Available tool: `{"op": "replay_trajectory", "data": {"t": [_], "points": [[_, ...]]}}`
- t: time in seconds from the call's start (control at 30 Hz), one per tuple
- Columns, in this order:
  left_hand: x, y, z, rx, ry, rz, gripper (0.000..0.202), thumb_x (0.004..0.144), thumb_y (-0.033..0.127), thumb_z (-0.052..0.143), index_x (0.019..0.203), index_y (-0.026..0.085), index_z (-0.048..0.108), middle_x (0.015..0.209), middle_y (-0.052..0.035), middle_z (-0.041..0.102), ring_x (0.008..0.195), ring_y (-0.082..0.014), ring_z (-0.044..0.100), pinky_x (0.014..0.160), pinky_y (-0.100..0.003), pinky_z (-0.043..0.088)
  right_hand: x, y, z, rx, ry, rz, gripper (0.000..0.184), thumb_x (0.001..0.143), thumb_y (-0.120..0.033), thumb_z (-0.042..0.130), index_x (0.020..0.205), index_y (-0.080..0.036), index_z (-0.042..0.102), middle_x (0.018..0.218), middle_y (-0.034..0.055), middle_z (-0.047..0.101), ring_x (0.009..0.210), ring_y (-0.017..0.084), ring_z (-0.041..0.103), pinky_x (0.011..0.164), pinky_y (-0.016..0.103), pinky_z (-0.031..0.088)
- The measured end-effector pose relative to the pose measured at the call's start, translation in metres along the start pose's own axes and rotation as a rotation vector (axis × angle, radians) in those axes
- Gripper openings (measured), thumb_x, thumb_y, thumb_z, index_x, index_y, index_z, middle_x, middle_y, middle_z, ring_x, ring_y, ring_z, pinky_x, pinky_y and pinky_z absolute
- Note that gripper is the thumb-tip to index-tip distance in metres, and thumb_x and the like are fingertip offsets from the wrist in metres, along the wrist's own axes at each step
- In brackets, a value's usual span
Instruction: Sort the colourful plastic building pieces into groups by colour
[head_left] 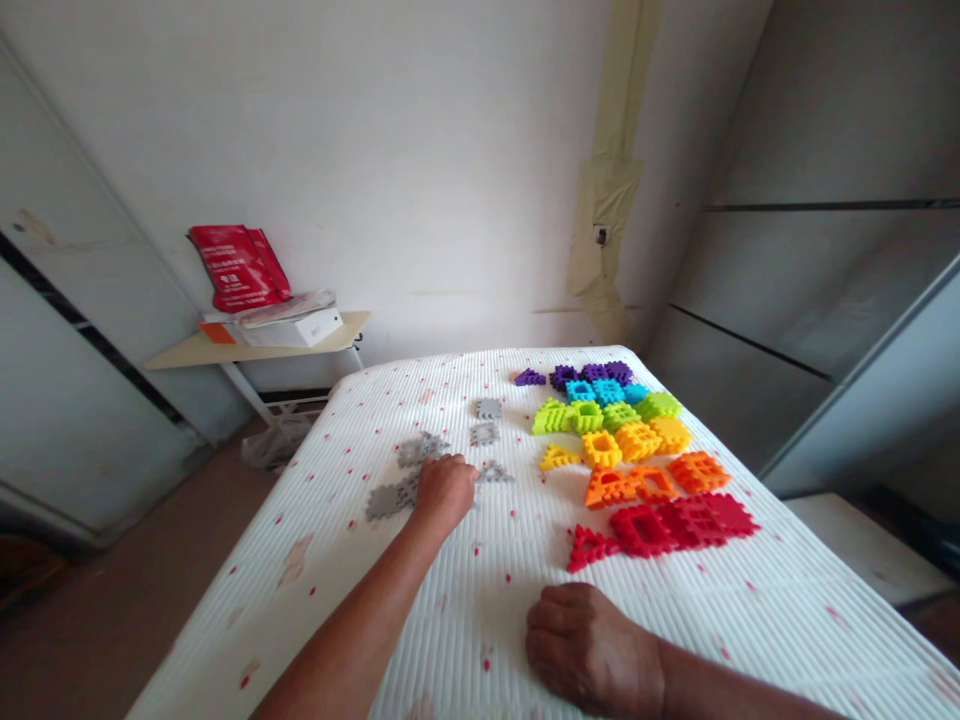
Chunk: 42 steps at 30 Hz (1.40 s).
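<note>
My left hand (448, 490) reaches over a loose group of grey interlocking tiles (386, 500) with toothed edges, its fingers bent down and closed. Whatever lies under those fingers is hidden from me. A grey triangular frame piece (495, 473) is just right of this hand; a grey square frame (484, 433) and a solid grey square tile (489, 408) lie beyond it. Curled into a fist, my right hand (589, 640) rests on the quilted bed cover (465, 620), nearest the red interlocking tiles (645, 530), apart from them. Nothing shows in it.
Rows of orange (656, 484), yellow (637, 440), green (619, 416), blue (607, 391) and purple tiles (592, 374) lie beyond the red ones. A small table (180, 350) at left bears a white box (300, 328) and a red bag (236, 268). Wardrobes (817, 270) flank the bed's right side.
</note>
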<state>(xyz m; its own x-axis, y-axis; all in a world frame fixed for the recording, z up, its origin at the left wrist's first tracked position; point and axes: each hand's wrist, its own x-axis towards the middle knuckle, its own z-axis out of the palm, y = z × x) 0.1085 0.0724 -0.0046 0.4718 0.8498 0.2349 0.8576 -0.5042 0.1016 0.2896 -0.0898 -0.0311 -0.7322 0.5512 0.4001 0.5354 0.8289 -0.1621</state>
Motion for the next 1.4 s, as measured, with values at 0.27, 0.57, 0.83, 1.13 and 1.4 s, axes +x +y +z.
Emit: {"op": "replay_trajectory", "data": {"t": [0.27, 0.57, 0.83, 1.13, 1.4], "points": [[-0.005, -0.013, 0.000, -0.050, 0.090, 0.020, 0.026, 0.076, 0.008, 0.050, 0.084, 0.021, 0.070, 0.081, -0.0068, 0.071, 0.080, -0.0214, 0.064, 0.077, -0.034, 0.041, 0.001, 0.001, 0.000, -0.012, -0.009, -0.017, 0.023, 0.089, -0.015, 0.043, 0.066, -0.017, 0.046, 0.065, 0.0005, 0.051, 0.057, 0.012, 0.040, 0.053, 0.028, 0.028], [-0.044, -0.091, -0.026, -0.245, 0.596, -0.221, 0.025, 0.077, 0.013, 0.042, 0.079, 0.020, 0.066, 0.083, -0.0031, 0.070, 0.082, -0.0182, 0.063, 0.081, -0.032, 0.046, 0.004, -0.002, -0.009, 0.058, -0.025, -0.005, 0.024, 0.090, -0.015, 0.039, 0.067, -0.018, 0.046, 0.066, 0.0021, 0.051, 0.057, 0.013, 0.039, 0.052, 0.030, 0.028], [-0.071, -0.085, -0.009, -0.237, 0.442, -0.063, 0.024, 0.079, 0.015, 0.043, 0.081, 0.022, 0.066, 0.086, -0.0025, 0.069, 0.087, -0.0169, 0.061, 0.084, -0.033, 0.043, 0.003, -0.003, -0.004, 0.036, -0.007, 0.014, 0.023, 0.089, -0.014, 0.044, 0.067, -0.018, 0.045, 0.066, 0.0010, 0.051, 0.058, 0.013, 0.040, 0.053, 0.029, 0.027], [-0.064, -0.045, -0.013, 0.041, 0.216, 0.018, 0.011, 0.076, 0.027, 0.061, 0.084, 0.024, 0.067, 0.089, -0.0056, 0.066, 0.088, -0.0231, 0.055, 0.079, -0.039, 0.034, 0.020, -0.008, 0.003, -0.014, -0.020, -0.034, 0.023, 0.089, -0.015, 0.045, 0.066, -0.018, 0.046, 0.064, 0.0003, 0.051, 0.057, 0.012, 0.039, 0.052, 0.029, 0.025], [-0.066, -0.047, -0.005, 0.052, 0.169, -0.028, 0.004, 0.075, 0.024, 0.063, 0.078, 0.024, 0.066, 0.084, -0.0033, 0.066, 0.087, -0.0217, 0.054, 0.077, -0.037, 0.033, 0.025, -0.009, 0.006, -0.016, 0.010, -0.053, 0.023, 0.088, -0.015, 0.046, 0.065, -0.017, 0.046, 0.064, 0.0001, 0.051, 0.056, 0.012, 0.040, 0.052, 0.029, 0.025]]}}
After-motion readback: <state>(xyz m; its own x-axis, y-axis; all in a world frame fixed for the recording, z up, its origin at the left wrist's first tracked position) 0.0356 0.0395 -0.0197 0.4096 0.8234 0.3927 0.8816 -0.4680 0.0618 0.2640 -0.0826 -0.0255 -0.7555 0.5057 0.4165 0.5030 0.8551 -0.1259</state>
